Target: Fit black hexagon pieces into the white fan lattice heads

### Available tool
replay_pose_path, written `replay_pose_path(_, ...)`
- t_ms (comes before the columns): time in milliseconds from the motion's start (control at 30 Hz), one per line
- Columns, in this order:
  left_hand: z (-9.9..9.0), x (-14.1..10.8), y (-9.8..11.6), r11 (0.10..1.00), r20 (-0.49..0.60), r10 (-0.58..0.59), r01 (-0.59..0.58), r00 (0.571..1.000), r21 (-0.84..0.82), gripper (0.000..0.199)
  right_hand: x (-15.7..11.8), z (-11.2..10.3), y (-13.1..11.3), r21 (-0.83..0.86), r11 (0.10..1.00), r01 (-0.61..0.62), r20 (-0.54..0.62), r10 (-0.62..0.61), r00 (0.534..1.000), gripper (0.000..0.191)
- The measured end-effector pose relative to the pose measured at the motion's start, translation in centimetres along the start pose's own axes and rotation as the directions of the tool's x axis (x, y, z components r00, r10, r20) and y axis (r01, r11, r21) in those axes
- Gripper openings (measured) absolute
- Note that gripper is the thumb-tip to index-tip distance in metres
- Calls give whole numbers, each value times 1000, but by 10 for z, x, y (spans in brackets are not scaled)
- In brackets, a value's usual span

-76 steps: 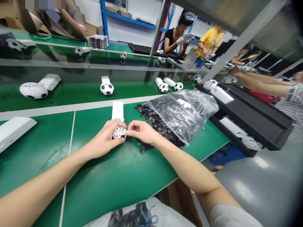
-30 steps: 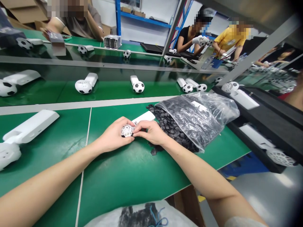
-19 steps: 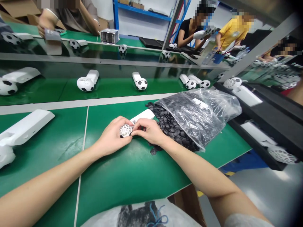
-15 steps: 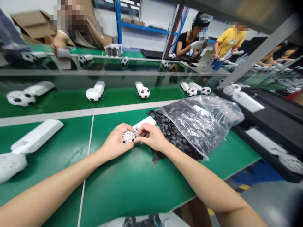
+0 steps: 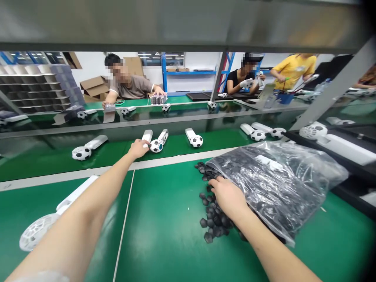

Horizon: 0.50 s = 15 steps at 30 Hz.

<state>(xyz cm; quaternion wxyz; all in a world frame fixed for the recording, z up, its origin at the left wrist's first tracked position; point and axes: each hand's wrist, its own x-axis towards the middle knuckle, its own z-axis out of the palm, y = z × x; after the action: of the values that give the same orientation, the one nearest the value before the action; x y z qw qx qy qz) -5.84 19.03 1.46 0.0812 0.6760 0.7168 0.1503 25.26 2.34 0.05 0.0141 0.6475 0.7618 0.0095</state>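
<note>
On the far green strip, my left hand (image 5: 139,149) is closed around the ball end of a white device with a long flat body (image 5: 147,135). The fingers largely cover that ball. Touching or very close to its right side is another device with a black-and-white soccer-ball head (image 5: 156,146) and a blue spot. My right hand (image 5: 227,196) lies over loose black pentagon pieces (image 5: 214,223) at the mouth of a clear plastic bag (image 5: 276,180). Its fingers look slightly apart and touch the pieces; the lower fingers are hidden.
More soccer-ball devices (image 5: 196,141) lie along the strip. A device with a white lattice head (image 5: 37,233) rests at left, partly behind my forearm. Black trays (image 5: 361,172) stand at right. A metal beam (image 5: 176,27) crosses overhead. Co-workers sit or stand across the line.
My hands have parted from the device they held together. My left hand has moved forward to the strip, my right onto the black pieces. More pieces are spread on the table. The view has tilted up.
</note>
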Motion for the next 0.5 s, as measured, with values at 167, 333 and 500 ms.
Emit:
replay_pose_path(167,-6,-39,-4,993,137,85,-95,987,73,39,1,-3,-3,6,1000,20,-6,-20,1000,19)
replay_pose_path(333,-20,-124,18,958,328,270,-285,905,-1,68,-1,-5,-9,207,971,121,-139,-94,986,17)
replay_pose_path(500,-20,-180,53,792,348,574,-611,741,-4,62,-4,1,-20,627,737,253,-209,-154,966,16)
